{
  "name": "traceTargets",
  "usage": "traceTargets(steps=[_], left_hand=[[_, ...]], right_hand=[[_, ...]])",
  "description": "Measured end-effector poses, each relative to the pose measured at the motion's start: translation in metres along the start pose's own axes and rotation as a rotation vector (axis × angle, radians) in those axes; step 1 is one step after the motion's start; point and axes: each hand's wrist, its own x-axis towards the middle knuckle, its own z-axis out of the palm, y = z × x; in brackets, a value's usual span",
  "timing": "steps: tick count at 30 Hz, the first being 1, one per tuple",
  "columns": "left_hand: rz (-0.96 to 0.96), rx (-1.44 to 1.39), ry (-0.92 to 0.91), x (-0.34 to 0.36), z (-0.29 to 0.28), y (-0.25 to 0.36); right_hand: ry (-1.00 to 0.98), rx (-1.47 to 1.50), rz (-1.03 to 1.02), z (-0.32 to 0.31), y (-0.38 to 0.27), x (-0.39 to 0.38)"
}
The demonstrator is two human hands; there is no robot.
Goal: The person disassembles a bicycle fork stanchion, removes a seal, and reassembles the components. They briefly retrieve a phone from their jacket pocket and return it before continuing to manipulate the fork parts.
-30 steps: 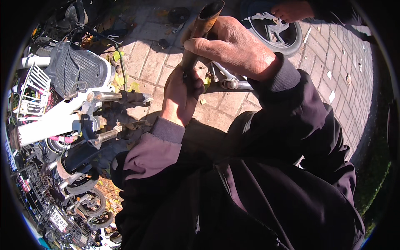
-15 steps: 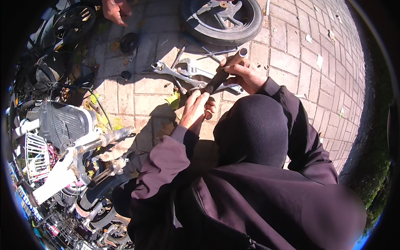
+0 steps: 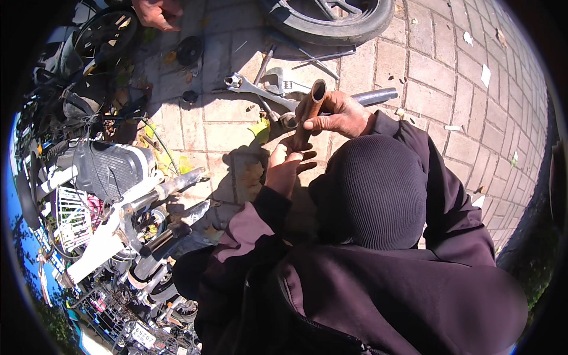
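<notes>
My right hand is closed around the upper part of a rusty brown metal tube, its hollow end tilted up. Around the tube's lower end, partly hidden by fingers, my left hand is closed. Just beyond the hands, a long wrench and an adjustable wrench lie on the paving. From behind my right hand a grey round bar sticks out to the right; its other end is hidden.
A wheel with a black tyre lies at the top, near thin metal rods. Another person's hand shows at top left. Motorbike parts, including a white frame, crowd the left. A dark ribbed knit shape blocks the lower middle.
The tube has swung from leaning right to more upright, its hollow end now facing up toward me. My right hand has shifted left along with it. The view has shifted slightly.
</notes>
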Motion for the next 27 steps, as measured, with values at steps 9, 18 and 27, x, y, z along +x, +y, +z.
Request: traceTargets(steps=[9, 18, 27], left_hand=[[0.053, 0.028, 0.038, 0.004, 0.003, -0.002], [0.058, 0.196, -0.003, 0.007, 0.008, 0.003], [0.345, 0.274, -0.179, 0.009, 0.038, 0.034]], right_hand=[[-0.099, -0.129, -0.105, 0.001, 0.002, 0.001], [0.135, -0.055, -0.034, -0.003, -0.004, -0.003], [0.523, 0.666, 0.168, -0.040, 0.011, -0.040]])
